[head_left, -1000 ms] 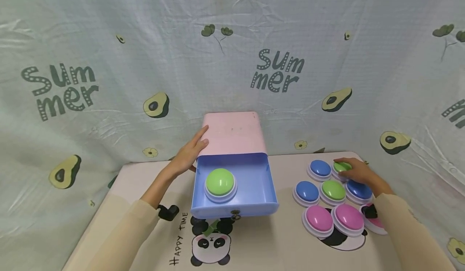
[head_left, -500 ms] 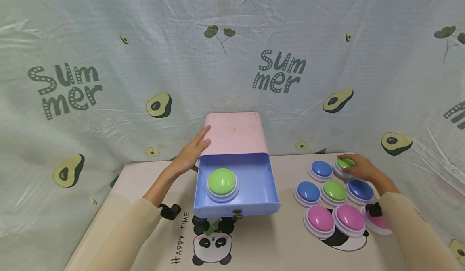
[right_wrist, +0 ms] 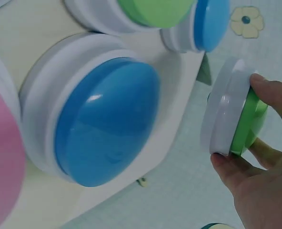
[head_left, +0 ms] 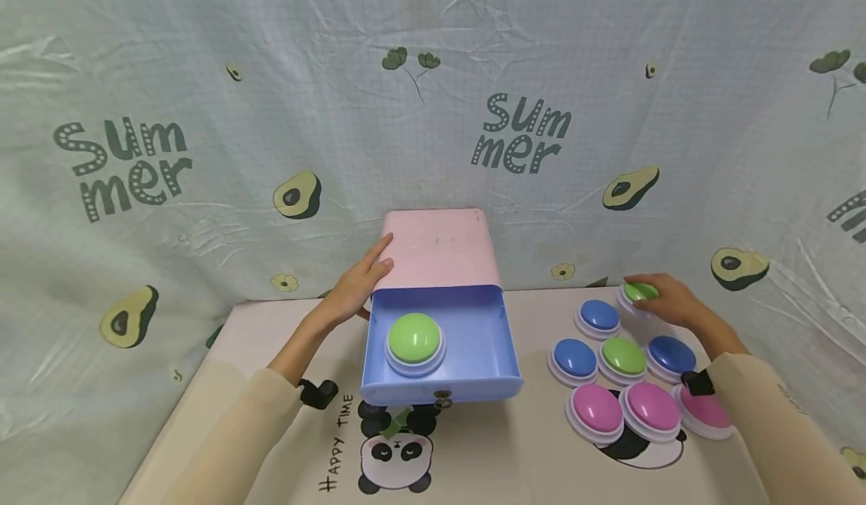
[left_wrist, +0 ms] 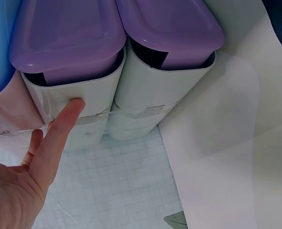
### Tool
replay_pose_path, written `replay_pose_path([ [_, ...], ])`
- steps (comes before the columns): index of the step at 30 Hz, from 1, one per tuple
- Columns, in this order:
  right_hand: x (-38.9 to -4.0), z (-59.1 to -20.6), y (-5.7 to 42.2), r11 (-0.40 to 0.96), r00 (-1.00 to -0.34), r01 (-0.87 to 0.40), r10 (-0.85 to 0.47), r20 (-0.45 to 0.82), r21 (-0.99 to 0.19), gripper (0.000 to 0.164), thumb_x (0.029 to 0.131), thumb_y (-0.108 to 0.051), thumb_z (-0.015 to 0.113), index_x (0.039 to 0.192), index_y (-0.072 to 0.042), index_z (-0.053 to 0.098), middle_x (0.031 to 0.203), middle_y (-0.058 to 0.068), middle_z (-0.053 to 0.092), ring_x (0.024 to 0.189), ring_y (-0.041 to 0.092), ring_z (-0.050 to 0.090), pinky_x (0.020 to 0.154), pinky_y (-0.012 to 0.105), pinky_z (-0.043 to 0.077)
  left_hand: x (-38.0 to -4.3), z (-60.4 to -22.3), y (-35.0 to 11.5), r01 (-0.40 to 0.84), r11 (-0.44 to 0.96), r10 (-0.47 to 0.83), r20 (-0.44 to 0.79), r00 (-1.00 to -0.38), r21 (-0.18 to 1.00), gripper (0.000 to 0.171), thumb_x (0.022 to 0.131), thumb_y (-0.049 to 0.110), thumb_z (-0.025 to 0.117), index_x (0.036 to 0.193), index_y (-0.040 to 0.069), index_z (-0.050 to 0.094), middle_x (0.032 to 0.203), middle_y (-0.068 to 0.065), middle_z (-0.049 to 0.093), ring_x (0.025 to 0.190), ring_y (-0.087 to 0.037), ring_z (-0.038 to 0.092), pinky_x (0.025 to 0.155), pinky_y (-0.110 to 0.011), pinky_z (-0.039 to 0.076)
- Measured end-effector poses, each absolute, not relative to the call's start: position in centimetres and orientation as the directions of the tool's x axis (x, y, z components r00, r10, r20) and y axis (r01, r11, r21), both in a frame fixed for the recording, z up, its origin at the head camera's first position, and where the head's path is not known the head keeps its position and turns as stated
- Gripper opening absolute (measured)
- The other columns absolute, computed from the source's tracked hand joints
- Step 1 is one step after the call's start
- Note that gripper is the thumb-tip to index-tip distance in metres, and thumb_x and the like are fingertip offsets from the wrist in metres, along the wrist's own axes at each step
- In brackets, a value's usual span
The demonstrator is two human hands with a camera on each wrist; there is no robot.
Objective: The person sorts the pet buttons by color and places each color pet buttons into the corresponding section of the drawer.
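Observation:
At the far right of the head view my right hand [head_left: 670,300] grips a green push button [head_left: 639,291] with a white base. In the right wrist view, thumb and fingers pinch that base by its rim, and the button is lifted off the table. My left hand [head_left: 352,291] rests against the left side of a pink drawer box [head_left: 440,249], fingers extended. Its blue drawer [head_left: 483,389] is pulled out, with another green button [head_left: 413,338] inside on the left. The left wrist view shows neighbouring pale boxes with purple drawers [left_wrist: 69,38] beside the left fingers.
On the right of the table [head_left: 534,460] several more buttons stand close together: blue ones [head_left: 573,357], a green one [head_left: 622,355] and pink ones [head_left: 595,407]. A small key [head_left: 443,403] hangs on the drawer front. A printed curtain [head_left: 433,137] rises behind the table.
My right hand has raised the back green button from its spot beside the blue ones. The left hand stays on the drawer box; the view has shifted slightly.

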State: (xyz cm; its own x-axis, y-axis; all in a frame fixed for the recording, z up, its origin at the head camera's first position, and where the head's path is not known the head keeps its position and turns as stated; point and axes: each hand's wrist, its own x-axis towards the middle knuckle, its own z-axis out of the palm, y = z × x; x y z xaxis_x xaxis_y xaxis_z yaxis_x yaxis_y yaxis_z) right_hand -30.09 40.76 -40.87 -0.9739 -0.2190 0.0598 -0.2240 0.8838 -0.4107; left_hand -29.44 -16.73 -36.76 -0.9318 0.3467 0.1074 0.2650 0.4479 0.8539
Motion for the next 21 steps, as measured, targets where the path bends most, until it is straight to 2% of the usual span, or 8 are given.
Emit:
replay_pose_path([
  [10,-29.8,-39.6,39.3,0.872,-0.957,-0.291,-0.262,0.127,-0.394,0.052,0.096,-0.011,0.068,0.144,0.005,0.054,0.145,0.042,0.045,0.133,0.063,0.039,0.105,0.081,0.036,-29.8,-37.2,-16.8,0.272,0.435,0.348,0.119,-0.930,0.858,0.063,0.108,0.051,0.039,0.165,0.043,0.015,0.173,-0.016,0.019,0.130,-0.059,0.052,0.062,-0.059,0.064],
  [21,-29.7,-37.8,37.1,0.828,-0.902,-0.428,-0.367,0.228,-0.361,0.050,0.097,-0.012,0.068,0.142,0.004,0.057,0.143,0.040,0.047,0.131,0.060,0.043,0.101,0.080,0.041,-29.6,-37.1,-16.7,0.264,0.445,0.343,0.110,-0.933,0.856,0.063,0.108,0.053,0.039,0.165,0.044,0.015,0.173,-0.015,0.018,0.130,-0.059,0.053,0.062,-0.056,0.065],
])
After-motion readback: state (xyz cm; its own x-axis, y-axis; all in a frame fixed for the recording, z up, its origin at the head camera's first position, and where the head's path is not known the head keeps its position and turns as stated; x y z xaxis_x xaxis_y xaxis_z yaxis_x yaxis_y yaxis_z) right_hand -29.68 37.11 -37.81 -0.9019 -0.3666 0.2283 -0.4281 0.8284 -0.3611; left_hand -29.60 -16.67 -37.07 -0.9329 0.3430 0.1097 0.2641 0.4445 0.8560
